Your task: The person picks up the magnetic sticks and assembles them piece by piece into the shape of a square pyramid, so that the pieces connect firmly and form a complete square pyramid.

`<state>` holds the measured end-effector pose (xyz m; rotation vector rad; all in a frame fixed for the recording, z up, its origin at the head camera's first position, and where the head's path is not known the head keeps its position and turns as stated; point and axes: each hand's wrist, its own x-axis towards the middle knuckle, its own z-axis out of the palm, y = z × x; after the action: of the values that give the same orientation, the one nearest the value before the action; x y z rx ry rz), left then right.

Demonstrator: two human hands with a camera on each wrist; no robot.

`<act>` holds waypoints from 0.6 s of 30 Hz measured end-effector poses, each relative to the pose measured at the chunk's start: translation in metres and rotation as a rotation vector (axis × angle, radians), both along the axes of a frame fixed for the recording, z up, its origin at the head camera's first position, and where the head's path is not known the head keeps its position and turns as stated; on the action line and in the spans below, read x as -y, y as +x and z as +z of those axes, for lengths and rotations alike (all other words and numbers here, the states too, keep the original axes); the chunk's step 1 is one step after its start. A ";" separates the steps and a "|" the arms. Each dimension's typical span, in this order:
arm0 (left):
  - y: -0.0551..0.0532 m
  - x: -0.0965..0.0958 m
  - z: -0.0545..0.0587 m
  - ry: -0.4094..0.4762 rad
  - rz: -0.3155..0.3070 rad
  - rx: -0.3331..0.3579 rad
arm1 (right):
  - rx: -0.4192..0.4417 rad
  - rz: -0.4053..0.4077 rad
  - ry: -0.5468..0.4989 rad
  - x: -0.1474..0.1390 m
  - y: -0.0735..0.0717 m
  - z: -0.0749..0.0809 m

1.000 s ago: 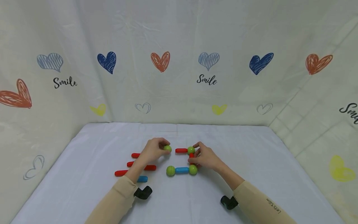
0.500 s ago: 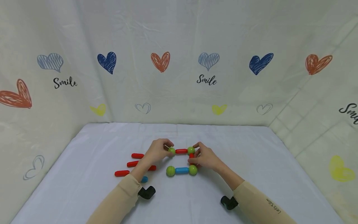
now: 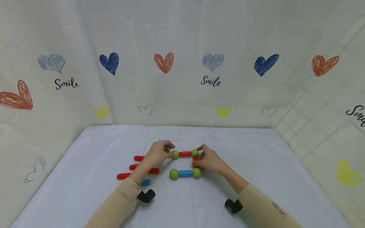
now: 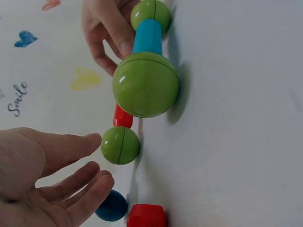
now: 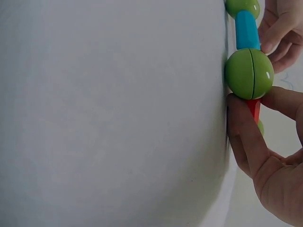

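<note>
Green balls and short rods lie joined in a U that opens left. Its far side is a red rod [image 3: 184, 154] between a far-left green ball [image 3: 175, 154] and a far-right green ball [image 3: 195, 153]. The near side has a blue rod [image 3: 185, 173] between a near-left green ball [image 3: 174, 174] and a near-right green ball [image 3: 196, 172]. My right hand [image 3: 210, 161] pinches the red rod [image 5: 253, 109] of the right side. My left hand [image 3: 160, 153] is beside the far-left ball, thumb tip [image 4: 93, 141] right at it, fingers relaxed and apart.
Left of the U lie several loose red rods [image 3: 124, 176] and a blue rod [image 3: 146, 182], partly hidden by the left arm. A dark blue ball [image 4: 112, 205] shows behind the left fingers in the left wrist view. Black wrist-worn devices [image 3: 147, 196] sit by both sleeves.
My left hand brought the green ball right onto the free end of the far red rod, then loosened from it and drew slightly left. My right hand has stayed put.
</note>
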<state>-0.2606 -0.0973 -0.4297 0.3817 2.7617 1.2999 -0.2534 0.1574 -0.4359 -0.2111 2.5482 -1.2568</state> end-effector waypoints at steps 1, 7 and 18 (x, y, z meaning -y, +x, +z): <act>0.001 0.001 0.001 -0.002 -0.002 -0.003 | 0.000 0.000 0.002 0.000 0.000 0.000; 0.009 0.007 0.007 -0.027 -0.015 0.003 | -0.001 0.000 0.006 -0.001 0.000 -0.001; 0.024 0.024 0.012 -0.154 -0.041 0.057 | -0.003 0.002 0.009 -0.001 -0.001 -0.002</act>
<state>-0.2366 -0.1209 -0.4175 0.3814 2.7670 1.0639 -0.2545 0.1585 -0.4377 -0.2135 2.5548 -1.2449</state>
